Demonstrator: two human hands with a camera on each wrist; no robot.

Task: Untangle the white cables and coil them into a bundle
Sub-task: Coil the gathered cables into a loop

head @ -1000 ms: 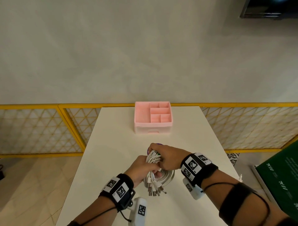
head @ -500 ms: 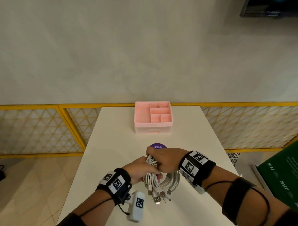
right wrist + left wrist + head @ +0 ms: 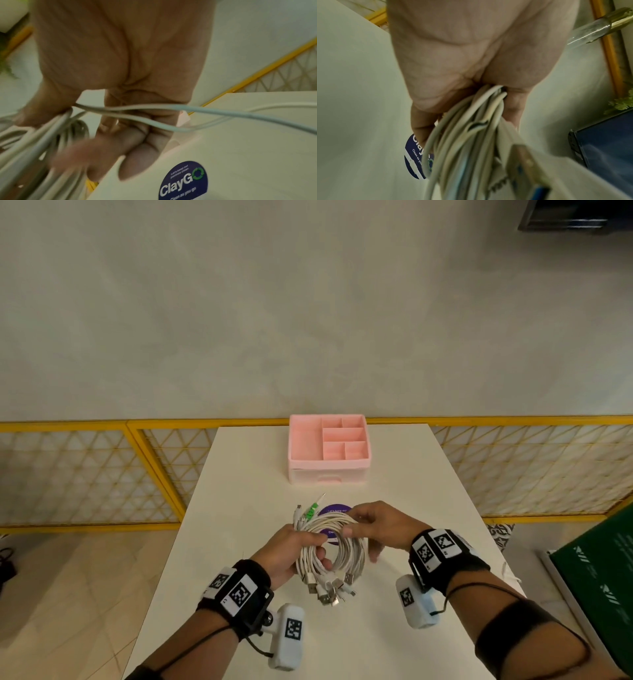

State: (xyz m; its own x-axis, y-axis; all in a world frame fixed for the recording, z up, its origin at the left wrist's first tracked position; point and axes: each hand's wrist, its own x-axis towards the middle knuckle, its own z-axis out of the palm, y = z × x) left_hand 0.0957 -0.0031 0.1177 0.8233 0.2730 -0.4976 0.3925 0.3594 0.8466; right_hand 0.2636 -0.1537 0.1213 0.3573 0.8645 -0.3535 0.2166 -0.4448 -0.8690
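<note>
The pink box point(image 3: 329, 446) at the table's point(image 3: 239, 474) far end shows bare compartments. The white cables point(image 3: 337, 546) sit coiled above the table, the left hand point(image 3: 291, 549) gripping one side, the right hand point(image 3: 376, 525) pinching the top. Compared with half a second ago, the right hand has shifted aside, uncovering the coil. The purple sticker point(image 3: 334, 510) is partly hidden behind it.
</note>
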